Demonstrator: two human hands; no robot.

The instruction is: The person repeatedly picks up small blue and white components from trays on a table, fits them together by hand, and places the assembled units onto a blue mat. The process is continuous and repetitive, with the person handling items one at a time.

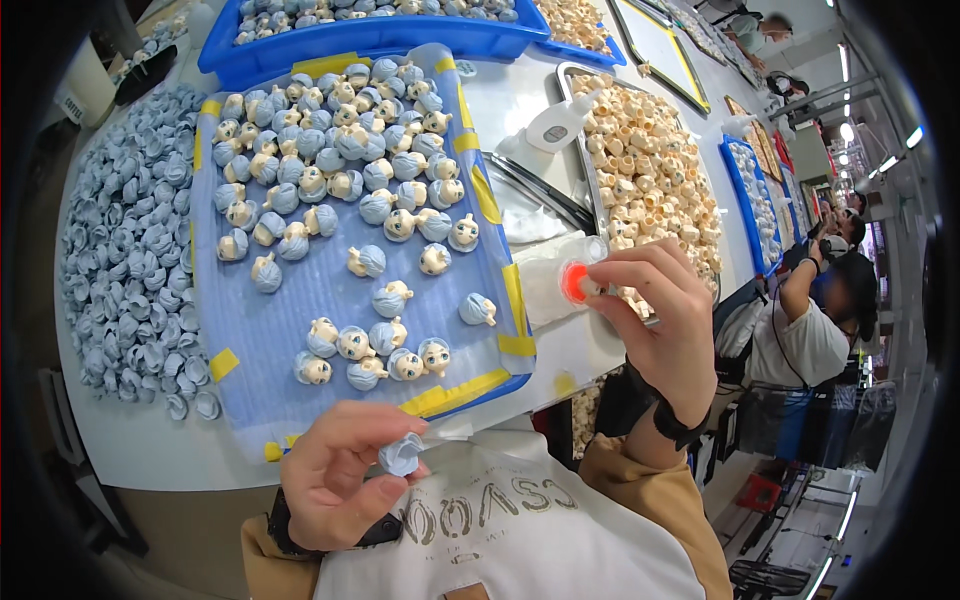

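Note:
My left hand (345, 475) is in front of my chest, pinching a light-blue cup-shaped doll hair piece (400, 455) between thumb and fingers. My right hand (665, 325) is closed at the fingertips on a small pale piece (591, 287), mostly hidden by the fingers. That piece is at the bright orange-red mouth (575, 283) of a whitish translucent container (545, 288); whether they touch, I cannot tell. Between the hands and beyond lies a foam-lined blue tray (270, 340), edged with yellow tape, holding many blue-haired doll heads (354, 343).
Loose blue hair pieces (130, 250) are heaped at the left. On the right, a metal tray (592, 165) holds pale doll face parts (650, 170). Black tweezers (545, 190) and a white bottle (558, 125) lie between the trays. A blue bin (380, 32) stands behind; people sit far right.

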